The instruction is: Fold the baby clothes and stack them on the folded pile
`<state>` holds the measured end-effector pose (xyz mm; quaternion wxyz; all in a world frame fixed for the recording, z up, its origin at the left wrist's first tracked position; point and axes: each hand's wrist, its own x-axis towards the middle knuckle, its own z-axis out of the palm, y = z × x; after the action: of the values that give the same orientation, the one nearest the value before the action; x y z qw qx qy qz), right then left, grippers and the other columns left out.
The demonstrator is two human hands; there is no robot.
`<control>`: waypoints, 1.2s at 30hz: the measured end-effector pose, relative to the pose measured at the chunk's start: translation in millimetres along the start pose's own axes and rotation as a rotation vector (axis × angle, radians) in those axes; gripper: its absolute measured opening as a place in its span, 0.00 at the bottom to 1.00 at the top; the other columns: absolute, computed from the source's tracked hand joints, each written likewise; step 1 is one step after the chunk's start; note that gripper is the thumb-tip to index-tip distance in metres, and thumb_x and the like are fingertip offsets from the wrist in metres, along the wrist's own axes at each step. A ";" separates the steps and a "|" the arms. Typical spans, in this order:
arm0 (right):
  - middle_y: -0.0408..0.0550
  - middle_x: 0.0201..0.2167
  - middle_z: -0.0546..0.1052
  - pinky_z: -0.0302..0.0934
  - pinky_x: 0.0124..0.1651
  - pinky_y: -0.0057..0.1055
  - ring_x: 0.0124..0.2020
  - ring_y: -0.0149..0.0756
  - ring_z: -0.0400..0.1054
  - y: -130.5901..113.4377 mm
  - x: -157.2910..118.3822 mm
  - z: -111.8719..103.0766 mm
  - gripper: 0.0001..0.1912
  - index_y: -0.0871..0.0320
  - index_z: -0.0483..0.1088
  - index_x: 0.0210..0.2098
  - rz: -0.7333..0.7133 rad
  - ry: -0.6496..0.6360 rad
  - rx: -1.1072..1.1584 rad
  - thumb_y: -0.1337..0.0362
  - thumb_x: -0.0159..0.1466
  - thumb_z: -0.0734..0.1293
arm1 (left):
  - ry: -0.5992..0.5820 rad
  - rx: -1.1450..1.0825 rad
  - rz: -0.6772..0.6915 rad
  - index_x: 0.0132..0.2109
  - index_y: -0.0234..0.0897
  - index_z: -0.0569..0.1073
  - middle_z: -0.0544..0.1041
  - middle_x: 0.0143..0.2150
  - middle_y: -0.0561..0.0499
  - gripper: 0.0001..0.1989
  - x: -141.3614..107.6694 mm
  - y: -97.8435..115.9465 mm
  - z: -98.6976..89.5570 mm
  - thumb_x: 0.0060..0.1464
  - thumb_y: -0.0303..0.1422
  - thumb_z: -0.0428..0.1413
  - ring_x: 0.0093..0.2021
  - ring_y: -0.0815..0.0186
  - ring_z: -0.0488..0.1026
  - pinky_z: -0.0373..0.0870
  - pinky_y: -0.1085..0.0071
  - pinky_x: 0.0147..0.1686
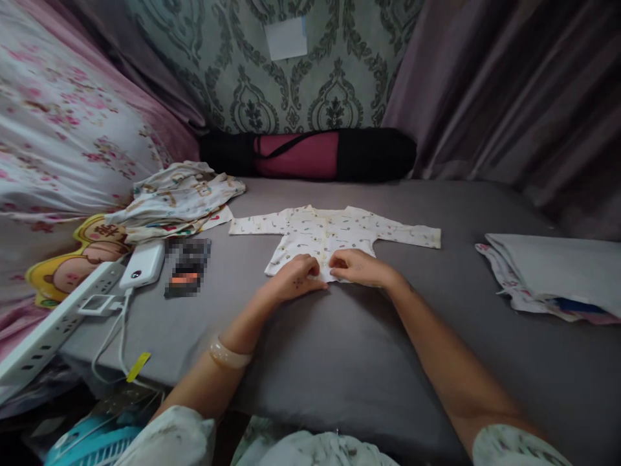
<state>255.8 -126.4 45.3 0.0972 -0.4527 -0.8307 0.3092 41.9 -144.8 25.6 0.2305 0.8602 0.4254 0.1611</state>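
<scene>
A small white baby shirt with a tiny printed pattern and pale yellow trim lies flat on the grey bed sheet. Its sleeves are stretched out to both sides, and its front opening runs down the middle. At the bottom hem, just left of the opening, my left hand has its fingers curled on the cloth with the thumb along the edge. My right hand pinches the hem right of the opening, its fingertips close to the left ones. The cloth under the fingertips is partly hidden.
Left lie a heap of printed baby clothes, a white power bank with cables, a blurred-out item and a power strip. Folded cloths rest at right. A black and red long bag lies along the wall.
</scene>
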 end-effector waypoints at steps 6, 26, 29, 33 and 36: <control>0.47 0.41 0.73 0.57 0.36 0.26 0.39 0.35 0.66 -7.1 -0.6 9.1 0.20 0.55 0.68 0.44 -0.001 -0.084 -0.097 0.60 0.53 0.70 | 0.060 0.033 0.027 0.35 0.37 0.71 0.71 0.37 0.48 0.16 -12.9 -7.4 5.0 0.52 0.46 0.60 0.40 0.62 0.67 0.64 0.68 0.39; 0.39 0.19 0.64 0.48 0.28 0.26 0.24 0.29 0.57 12.3 9.1 5.8 0.14 0.58 0.64 0.25 0.004 -0.031 0.183 0.58 0.62 0.57 | 0.085 0.178 0.220 0.40 0.37 0.74 0.74 0.38 0.47 0.13 -11.7 -0.1 14.8 0.64 0.35 0.47 0.41 0.63 0.70 0.66 0.67 0.44; 0.40 0.22 0.65 0.49 0.29 0.26 0.26 0.29 0.58 11.2 9.5 4.4 0.14 0.59 0.66 0.27 -0.030 0.021 0.190 0.57 0.62 0.58 | 0.114 0.175 0.185 0.40 0.37 0.75 0.75 0.38 0.47 0.14 -10.9 1.2 13.1 0.65 0.35 0.45 0.41 0.63 0.71 0.67 0.67 0.44; 0.41 0.24 0.66 0.49 0.29 0.26 0.26 0.29 0.58 6.4 8.2 4.0 0.16 0.59 0.69 0.28 -0.035 0.045 0.223 0.56 0.63 0.57 | 0.149 0.108 0.138 0.42 0.38 0.75 0.75 0.38 0.47 0.14 -9.9 1.8 12.2 0.65 0.35 0.46 0.41 0.64 0.72 0.67 0.69 0.44; 0.39 0.20 0.64 0.48 0.27 0.25 0.23 0.27 0.55 1.9 6.5 3.4 0.20 0.59 0.69 0.24 -0.026 -0.085 0.228 0.52 0.64 0.58 | 0.102 0.061 0.187 0.40 0.39 0.76 0.76 0.37 0.49 0.14 -10.2 3.6 10.8 0.64 0.36 0.47 0.40 0.66 0.72 0.66 0.71 0.42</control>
<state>251.9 -121.8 40.7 0.1167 -0.4145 -0.7992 0.4194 43.4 -157.8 17.6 0.1661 0.8935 0.3592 0.2123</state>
